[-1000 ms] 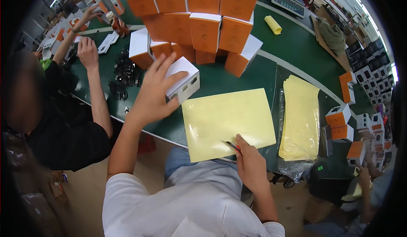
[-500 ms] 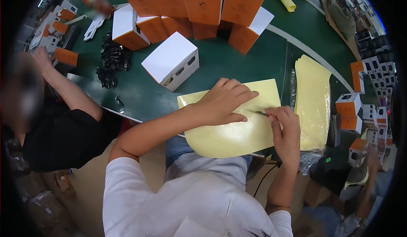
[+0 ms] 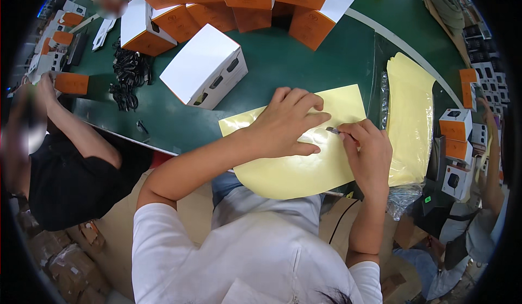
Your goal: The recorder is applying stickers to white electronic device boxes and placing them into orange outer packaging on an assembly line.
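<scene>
A glossy yellow sheet (image 3: 304,176) lies over the front edge of the green table, its near edge curving down above my lap. My left hand (image 3: 288,124) rests on the sheet with its fingers spread and bent. Just right of it, my right hand (image 3: 367,152) pinches a small thin tool (image 3: 332,130) with a dark, metallic-looking tip; its exact kind does not show. The tip points left, over the sheet, toward the left thumb. Beyond the left hand stands a white box (image 3: 202,65) with dark device pictures on its side.
Stacked orange-and-white boxes (image 3: 247,19) stand at the back. A bundle of black cables (image 3: 129,70) lies left. More yellow sheets (image 3: 410,119) in clear plastic lie right. A co-worker's arm (image 3: 81,119) reaches in at left; another person (image 3: 462,239) is at lower right.
The view has shifted a little. My right hand still pinches the tool, whose tip now shows more sharply. The left hand stays on the sheet, its fingers more bent.
</scene>
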Available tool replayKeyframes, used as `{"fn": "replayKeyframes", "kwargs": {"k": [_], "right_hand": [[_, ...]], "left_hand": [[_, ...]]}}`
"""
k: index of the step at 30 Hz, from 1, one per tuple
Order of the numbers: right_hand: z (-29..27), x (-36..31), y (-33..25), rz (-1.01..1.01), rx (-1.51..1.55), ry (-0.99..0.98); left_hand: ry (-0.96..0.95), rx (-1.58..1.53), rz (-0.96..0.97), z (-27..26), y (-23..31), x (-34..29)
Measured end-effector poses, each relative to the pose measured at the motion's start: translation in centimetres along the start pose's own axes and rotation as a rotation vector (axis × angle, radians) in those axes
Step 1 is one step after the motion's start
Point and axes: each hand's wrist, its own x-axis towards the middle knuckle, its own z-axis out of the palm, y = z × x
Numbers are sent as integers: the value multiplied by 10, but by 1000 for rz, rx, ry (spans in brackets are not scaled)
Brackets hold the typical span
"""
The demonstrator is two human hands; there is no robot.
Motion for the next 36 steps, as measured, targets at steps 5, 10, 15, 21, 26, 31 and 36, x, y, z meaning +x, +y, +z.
{"fn": "replayKeyframes", "kwargs": {"k": [5,10,15,21,26,31,36], "right_hand": [[-2,-1,3,-8,27,-39],[-1,0,3,35,108,-40],[-2,1,2,17,57,-34],[-4,1,4,28,73,-85],[4,3,-5,6,-15,-9],[14,5,-6,-17,-156,42],[5,5,-7,41,7,11]], "left_hand": [[-2,5,0,0,1,0],[-1,2,0,0,0,0],[0,-5,-4,0,0,-1],[-47,-23,-28,-2,0,0],[-12,-13,-12,1,1,0],[-9,-7,-8,2,1,2],[-14,33,17,-2,0,4]]}}
